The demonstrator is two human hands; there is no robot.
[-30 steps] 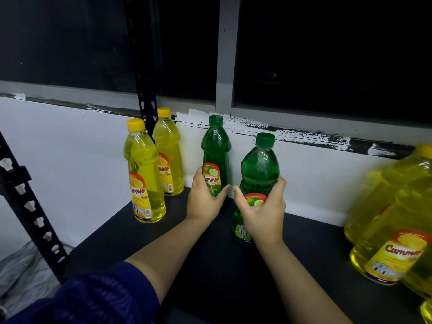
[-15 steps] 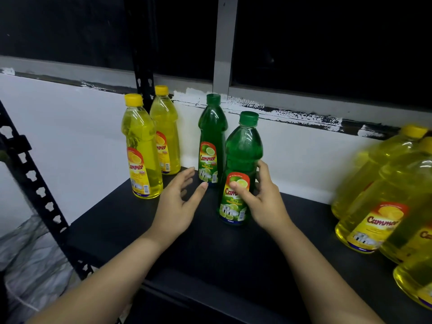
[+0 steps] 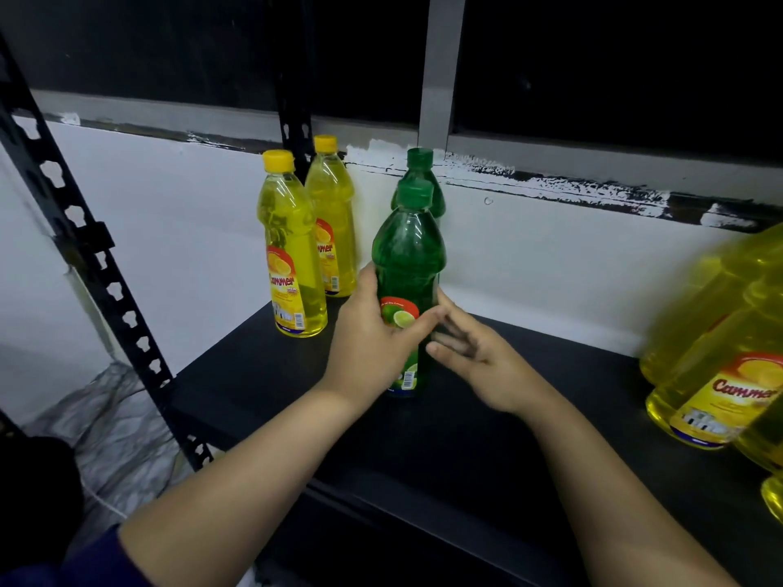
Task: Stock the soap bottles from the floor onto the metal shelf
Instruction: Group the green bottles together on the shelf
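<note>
With the left hand (image 3: 373,345) wrapped around the upright green plastic soap bottle (image 3: 407,264) and the right hand (image 3: 478,358) open beside it, slide it squarely back on the black metal shelf (image 3: 487,451).

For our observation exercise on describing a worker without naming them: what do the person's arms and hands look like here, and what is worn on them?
Both forearms are bare from the elbow down, with no gloves, watch, rings or bands visible on the left hand or the right hand. The only clothing in view is a dark blue sleeve bunched at the left upper arm, at the bottom left corner. The right hand is slightly blurred.
</note>
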